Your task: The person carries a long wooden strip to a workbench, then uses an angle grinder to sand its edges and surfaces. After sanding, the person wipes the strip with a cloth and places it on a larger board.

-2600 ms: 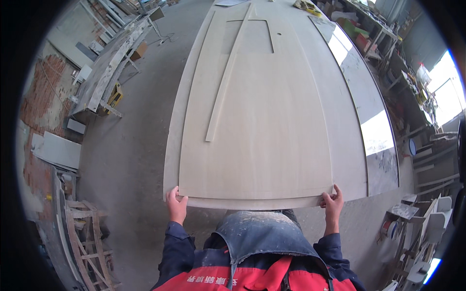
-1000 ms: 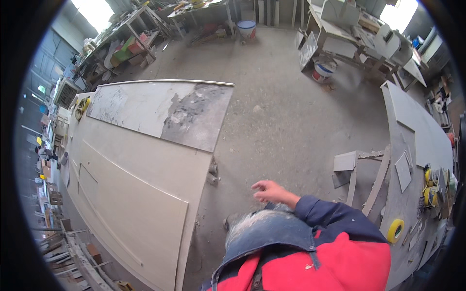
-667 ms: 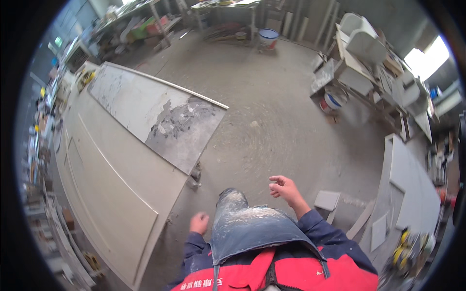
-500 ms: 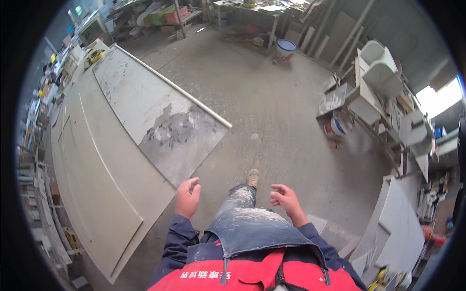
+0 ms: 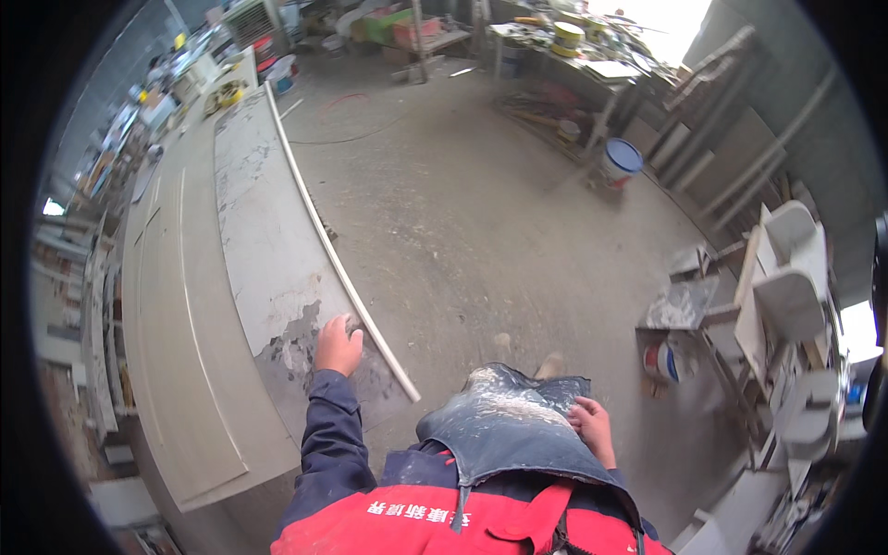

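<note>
My left hand (image 5: pixel 339 346) hovers over, or just above, the stained end of a long grey-white sheet (image 5: pixel 268 227); whether it touches is unclear. Its fingers are loosely bent, thumb apart, with nothing seen in them. A white strip (image 5: pixel 326 242) runs along the sheet's right edge, close to that hand. Left of the sheet lies a long cream panel (image 5: pixel 199 388) with raised lines. Beside my dusty dark apron (image 5: pixel 509 435), my right hand (image 5: pixel 593 428) hangs with slightly curled fingers apart, and no object shows in it.
A blue-lidded bucket (image 5: pixel 621 163) stands on the floor at the far right, near a cluttered workbench (image 5: pixel 592 65). Curved white pieces (image 5: pixel 791 301) sit on a rack along the right side, with another bucket (image 5: pixel 661 362) below. A yellow coil (image 5: pixel 225 96) rests at the panels' far end.
I have stepped forward along the panels, and the view has turned. My left hand has come over the sheet's stained end. My right hand has dropped closer to the apron.
</note>
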Action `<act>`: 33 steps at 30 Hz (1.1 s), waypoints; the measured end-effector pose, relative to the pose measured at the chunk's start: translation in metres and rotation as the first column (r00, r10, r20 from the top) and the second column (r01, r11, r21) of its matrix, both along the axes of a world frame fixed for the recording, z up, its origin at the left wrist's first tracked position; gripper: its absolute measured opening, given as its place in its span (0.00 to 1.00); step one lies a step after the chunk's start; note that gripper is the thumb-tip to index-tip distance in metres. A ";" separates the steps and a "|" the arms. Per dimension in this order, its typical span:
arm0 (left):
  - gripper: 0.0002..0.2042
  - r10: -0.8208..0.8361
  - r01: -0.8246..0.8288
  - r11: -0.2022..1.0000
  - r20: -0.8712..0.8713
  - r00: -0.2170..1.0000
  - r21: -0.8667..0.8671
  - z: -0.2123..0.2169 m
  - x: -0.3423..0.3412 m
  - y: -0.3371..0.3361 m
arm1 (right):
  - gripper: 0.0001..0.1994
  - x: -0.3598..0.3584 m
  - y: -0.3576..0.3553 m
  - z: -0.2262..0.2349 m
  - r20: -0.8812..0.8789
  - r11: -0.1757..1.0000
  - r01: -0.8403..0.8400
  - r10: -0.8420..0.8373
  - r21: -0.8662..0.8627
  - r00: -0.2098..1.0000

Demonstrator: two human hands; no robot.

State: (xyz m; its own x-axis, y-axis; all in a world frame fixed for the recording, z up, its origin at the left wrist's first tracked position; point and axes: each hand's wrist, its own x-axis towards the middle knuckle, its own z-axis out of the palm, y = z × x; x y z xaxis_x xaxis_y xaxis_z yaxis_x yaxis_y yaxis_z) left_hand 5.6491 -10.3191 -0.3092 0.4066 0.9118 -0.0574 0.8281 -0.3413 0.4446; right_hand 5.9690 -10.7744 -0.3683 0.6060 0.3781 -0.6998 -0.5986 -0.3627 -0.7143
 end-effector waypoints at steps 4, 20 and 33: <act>0.23 0.224 -0.224 0.974 -0.034 0.974 0.006 -0.001 0.023 0.005 | 0.23 0.104 0.071 -0.027 0.219 0.878 -0.470 0.478 -0.091 0.851; 0.27 0.791 -0.783 0.570 -0.090 0.605 -0.249 -0.021 0.044 0.029 | 0.21 0.424 0.509 0.019 0.317 0.687 -0.726 0.693 -0.020 0.648; 0.25 0.770 -0.864 0.435 -0.394 0.502 -0.251 0.006 0.005 0.360 | 0.22 0.361 0.799 -0.010 0.111 0.595 -0.798 0.803 -0.092 0.586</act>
State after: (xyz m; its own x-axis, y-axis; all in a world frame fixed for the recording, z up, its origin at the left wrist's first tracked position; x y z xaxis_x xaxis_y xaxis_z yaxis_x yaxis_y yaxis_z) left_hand 5.6538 -9.9596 -0.3032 -0.5827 0.6832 -0.4401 0.7011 0.6965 0.1529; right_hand 6.3299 -9.9757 -0.3779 0.1507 0.7358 -0.6602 0.0388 -0.6717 -0.7398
